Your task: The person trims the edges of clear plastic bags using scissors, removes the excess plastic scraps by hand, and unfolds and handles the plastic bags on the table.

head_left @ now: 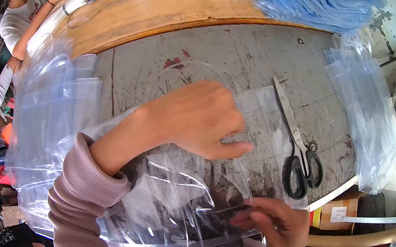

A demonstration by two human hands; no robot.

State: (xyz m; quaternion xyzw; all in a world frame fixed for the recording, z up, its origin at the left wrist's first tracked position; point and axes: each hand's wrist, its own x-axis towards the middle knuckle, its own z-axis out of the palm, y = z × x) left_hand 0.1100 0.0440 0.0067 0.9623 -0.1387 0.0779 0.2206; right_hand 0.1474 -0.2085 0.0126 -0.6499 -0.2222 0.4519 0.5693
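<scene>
My left hand (pixel 204 119) reaches across the middle of the table with its fingers curled under; whether anything is in them is hidden. Beneath it, crumpled clear plastic film (pixel 171 187) spreads towards my body. At the lower right, my right hand (pixel 277 227) has its thumb and fingers closed on an edge of that film. Scissors (pixel 295 135) with black handles lie just right of my left hand, blades pointing away from me and slightly parted. Part of the film seems to lie under them.
Stacked clear plastic bags (pixel 53 119) lie on the left, with more bags (pixel 364 110) along the right edge. Bluish bags (pixel 314 4) are heaped at the back on a wooden board (pixel 165 6). Another person (pixel 20 18) is at the far left. A cardboard box (pixel 338 212) stands lower right.
</scene>
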